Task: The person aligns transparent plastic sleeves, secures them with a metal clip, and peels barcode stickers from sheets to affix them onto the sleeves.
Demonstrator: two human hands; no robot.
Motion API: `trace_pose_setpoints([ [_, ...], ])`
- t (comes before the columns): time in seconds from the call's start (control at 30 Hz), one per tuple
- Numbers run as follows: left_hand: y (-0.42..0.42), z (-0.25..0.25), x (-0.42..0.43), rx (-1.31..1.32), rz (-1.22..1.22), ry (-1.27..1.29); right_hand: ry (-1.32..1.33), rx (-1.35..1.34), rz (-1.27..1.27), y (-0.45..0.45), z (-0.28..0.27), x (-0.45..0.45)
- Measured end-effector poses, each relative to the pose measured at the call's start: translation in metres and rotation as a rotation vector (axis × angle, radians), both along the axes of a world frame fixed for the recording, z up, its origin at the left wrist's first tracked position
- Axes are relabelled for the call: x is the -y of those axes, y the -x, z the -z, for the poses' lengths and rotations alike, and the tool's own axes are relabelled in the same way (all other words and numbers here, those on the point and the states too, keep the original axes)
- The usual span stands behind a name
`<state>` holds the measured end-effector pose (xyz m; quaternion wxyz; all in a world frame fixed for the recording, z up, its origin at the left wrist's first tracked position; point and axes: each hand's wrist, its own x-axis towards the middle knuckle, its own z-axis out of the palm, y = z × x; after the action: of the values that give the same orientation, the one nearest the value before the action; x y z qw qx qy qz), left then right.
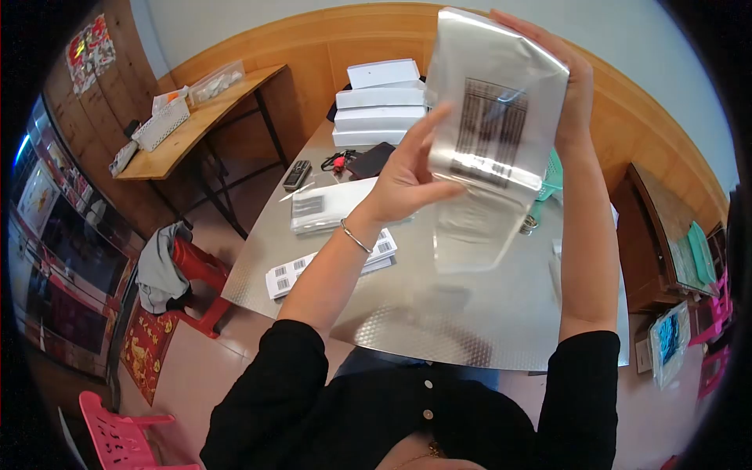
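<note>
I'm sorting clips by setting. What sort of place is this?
Probably a small packing room: stacked white boxes and barcode labels lie on a metal-topped table, with a clear plastic packet held above it.

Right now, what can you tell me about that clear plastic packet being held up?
The clear packet is glossy, wrinkled, see-through plastic, with dark barcode-like stripes and a dark band of print showing on it. It is held up above the metal table, tilted, its lower flap hanging down loosely. The right hand grips its upper side; the left hand is at its lower left edge. Whether anything is inside, I cannot tell.
</note>
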<state>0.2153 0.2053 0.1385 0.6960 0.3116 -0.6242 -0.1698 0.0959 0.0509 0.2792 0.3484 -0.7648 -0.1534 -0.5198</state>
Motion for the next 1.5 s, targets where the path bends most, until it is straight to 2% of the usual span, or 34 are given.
trace_pose_setpoints([
  [0.03, 0.007, -0.005, -0.002, -0.059, -0.010, 0.009, -0.045, -0.014, 0.002, 0.001, 0.000, -0.001],
  [0.07, 0.013, -0.016, -0.006, -0.054, 0.127, 0.000, -0.083, -0.028, -0.024, 0.001, 0.000, -0.001],
  [0.17, -0.010, 0.010, 0.010, -0.106, 0.061, -0.085, -0.170, -0.057, -0.048, 0.002, -0.002, 0.003],
  [0.27, 0.003, -0.011, 0.006, -0.295, 0.164, -0.256, -0.168, -0.028, -0.011, 0.003, -0.004, 0.007],
  [0.33, 0.007, -0.022, 0.005, -0.267, 0.106, -0.287, -0.119, 0.044, -0.042, 0.000, -0.003, 0.011],
  [0.43, 0.011, -0.028, 0.007, -0.258, 0.033, -0.270, -0.238, -0.001, -0.115, -0.001, -0.002, 0.017],
  [0.63, -0.003, -0.022, 0.014, -0.183, -0.033, -0.287, -0.097, -0.001, -0.021, -0.003, -0.005, 0.022],
  [0.73, -0.002, -0.021, 0.020, -0.186, -0.079, -0.240, -0.147, -0.032, -0.018, -0.002, -0.010, 0.019],
  [0.83, 0.005, -0.025, 0.019, -0.271, -0.003, -0.202, -0.194, -0.029, -0.079, -0.001, -0.015, 0.015],
  [0.87, 0.001, -0.025, 0.016, -0.299, 0.089, -0.274, -0.173, -0.022, -0.077, -0.001, -0.018, 0.017],
  [1.03, -0.002, -0.002, 0.017, -0.170, 0.121, -0.470, -0.012, 0.004, 0.048, -0.005, -0.037, 0.031],
  [1.07, -0.002, 0.008, 0.020, -0.143, 0.149, -0.469, 0.086, 0.080, -0.063, -0.010, -0.041, 0.042],
  [1.13, 0.004, 0.028, 0.022, -0.162, 0.242, -0.472, 0.012, 0.035, 0.040, -0.009, -0.047, 0.043],
  [1.27, 0.009, 0.068, 0.021, -0.318, 0.533, -0.584, -0.048, 0.002, 0.039, -0.009, -0.057, 0.062],
  [1.37, 0.020, 0.082, 0.015, -0.370, 0.569, -0.732, -0.088, -0.016, 0.024, -0.009, -0.062, 0.074],
  [1.5, 0.036, 0.080, 0.007, -0.441, 0.550, -0.744, -0.138, -0.039, 0.000, -0.006, -0.064, 0.087],
])
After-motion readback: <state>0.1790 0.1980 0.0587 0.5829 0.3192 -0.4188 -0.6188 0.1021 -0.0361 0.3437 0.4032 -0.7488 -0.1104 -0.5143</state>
